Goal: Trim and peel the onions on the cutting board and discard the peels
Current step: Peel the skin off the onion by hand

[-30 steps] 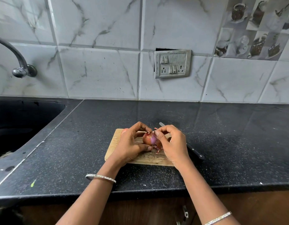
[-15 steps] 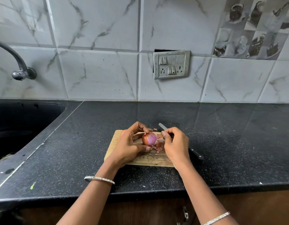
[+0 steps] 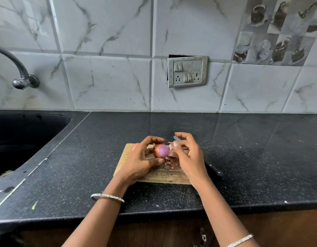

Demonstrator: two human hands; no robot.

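Peeling of a red onion (image 3: 161, 151) held just above the wooden cutting board (image 3: 126, 155), toward the front edge of the bench (image 3: 93, 148). The left hand (image 3: 142, 162) grips the onion, fingers curled over its far side, thumb beneath. The right hand (image 3: 189, 155), immediately to the onion's right, pinches a loosened strip of peel (image 3: 172, 148). The bared purple flank faces the right hand, so the strip should probably come away rightward. Peel scraps (image 3: 169, 164) lie on the board below.

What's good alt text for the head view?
A person's left hand holds a partly peeled red onion over a wooden cutting board while the right hand pinches a strip of peel. Peel scraps lie on the board; a knife lies behind the right hand.
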